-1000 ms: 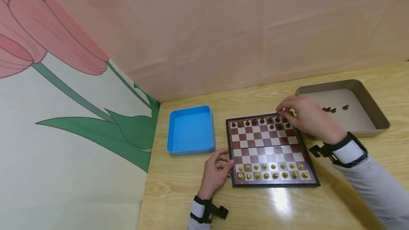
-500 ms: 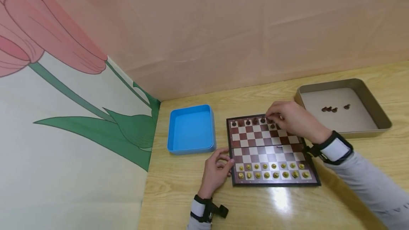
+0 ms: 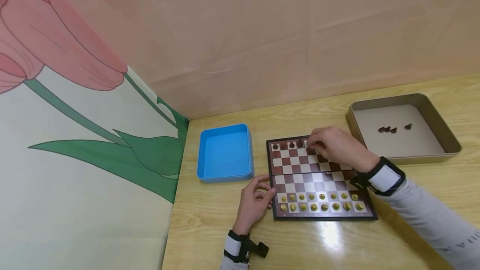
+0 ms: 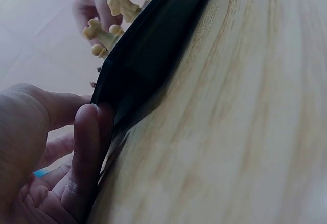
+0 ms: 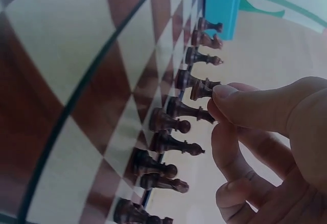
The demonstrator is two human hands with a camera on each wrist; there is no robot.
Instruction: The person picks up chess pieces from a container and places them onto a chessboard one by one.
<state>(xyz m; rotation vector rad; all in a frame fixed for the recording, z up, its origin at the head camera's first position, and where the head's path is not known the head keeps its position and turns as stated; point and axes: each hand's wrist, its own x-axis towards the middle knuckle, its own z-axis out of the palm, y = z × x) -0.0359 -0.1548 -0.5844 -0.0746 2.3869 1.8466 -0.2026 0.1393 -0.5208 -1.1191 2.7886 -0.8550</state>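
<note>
Dark chess piece (image 5: 201,90) sits at the right hand's (image 3: 335,147) fingertips, pinched between thumb and index finger, base toward the chessboard (image 3: 296,177), beside the dark back row. Remaining right fingers curled; right forearm reaches in over the board's right side. Left hand (image 3: 252,205) grips the board's left edge, its forearm rising from the near side.

Dark chess piece (image 5: 202,89), apparently above chessboard (image 3: 303,178).
</note>
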